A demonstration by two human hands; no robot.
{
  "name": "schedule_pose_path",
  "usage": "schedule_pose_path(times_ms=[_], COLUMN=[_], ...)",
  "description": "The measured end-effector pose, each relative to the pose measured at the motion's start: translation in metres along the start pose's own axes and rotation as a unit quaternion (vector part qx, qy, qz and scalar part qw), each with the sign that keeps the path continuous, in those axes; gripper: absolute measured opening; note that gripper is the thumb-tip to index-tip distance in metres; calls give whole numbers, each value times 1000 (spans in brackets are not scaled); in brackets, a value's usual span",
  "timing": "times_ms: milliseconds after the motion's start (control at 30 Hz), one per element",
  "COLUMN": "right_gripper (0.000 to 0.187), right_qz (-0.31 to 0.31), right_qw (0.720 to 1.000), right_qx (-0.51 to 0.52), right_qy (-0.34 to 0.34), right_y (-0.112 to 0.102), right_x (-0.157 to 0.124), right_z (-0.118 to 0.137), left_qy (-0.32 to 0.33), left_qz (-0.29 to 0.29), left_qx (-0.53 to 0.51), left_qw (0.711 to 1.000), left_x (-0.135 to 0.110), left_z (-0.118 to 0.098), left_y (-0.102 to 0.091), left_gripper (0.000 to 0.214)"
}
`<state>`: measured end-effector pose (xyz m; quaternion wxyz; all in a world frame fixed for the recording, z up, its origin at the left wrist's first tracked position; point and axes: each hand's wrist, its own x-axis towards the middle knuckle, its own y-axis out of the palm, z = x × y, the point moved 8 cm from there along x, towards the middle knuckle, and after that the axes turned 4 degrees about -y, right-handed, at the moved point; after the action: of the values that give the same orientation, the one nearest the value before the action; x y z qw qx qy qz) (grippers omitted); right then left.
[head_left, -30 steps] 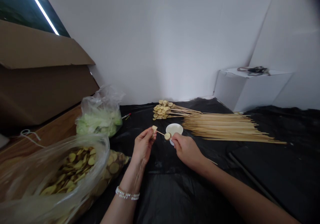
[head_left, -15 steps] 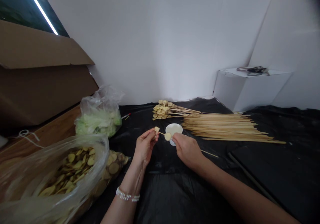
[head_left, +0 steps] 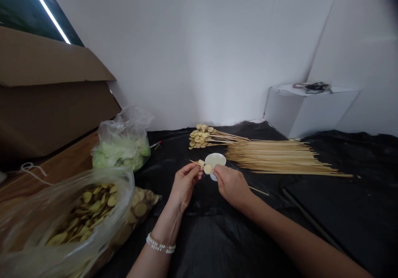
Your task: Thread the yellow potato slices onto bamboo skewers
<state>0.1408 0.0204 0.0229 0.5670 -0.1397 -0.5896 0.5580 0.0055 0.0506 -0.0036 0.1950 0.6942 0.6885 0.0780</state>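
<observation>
My left hand [head_left: 184, 183] pinches a pale potato slice [head_left: 201, 163] that is threaded on a thin bamboo skewer [head_left: 257, 191]. The skewer's tip pokes out to the left past the slice. My right hand [head_left: 231, 184] grips the skewer just behind a second round slice [head_left: 207, 169]. Both slices sit close together between my hands. A small white cup [head_left: 215, 160] stands right behind them on the black sheet [head_left: 217, 236].
A clear bag of potato slices [head_left: 77, 211] lies at the near left, with a bag of green leaves [head_left: 122, 149] behind it. A pile of bare skewers [head_left: 280, 158] and several loaded skewers [head_left: 201, 136] lie further back. A cardboard box [head_left: 46, 95] stands at the left, a white box [head_left: 306, 108] at the right.
The slice in my left hand has slid along the skewer towards the round slice, so the tip now sticks out to its left. My hands have come closer together.
</observation>
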Motion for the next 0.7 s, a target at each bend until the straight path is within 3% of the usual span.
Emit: schedule_pose_path(times_ms=[233, 700], right_gripper=[19, 21], right_qz=[2, -8], right_qw=[1000, 999], right_qx=[23, 36], right_qy=[5, -12], right_y=[0, 1], right_x=[0, 1], right_z=[1, 2], left_qy=[18, -10], left_qz=[26, 47], left_qx=[23, 24], left_qw=[999, 999], left_x=[0, 1], left_z=[-1, 1], left_y=[2, 3], left_gripper=[22, 22])
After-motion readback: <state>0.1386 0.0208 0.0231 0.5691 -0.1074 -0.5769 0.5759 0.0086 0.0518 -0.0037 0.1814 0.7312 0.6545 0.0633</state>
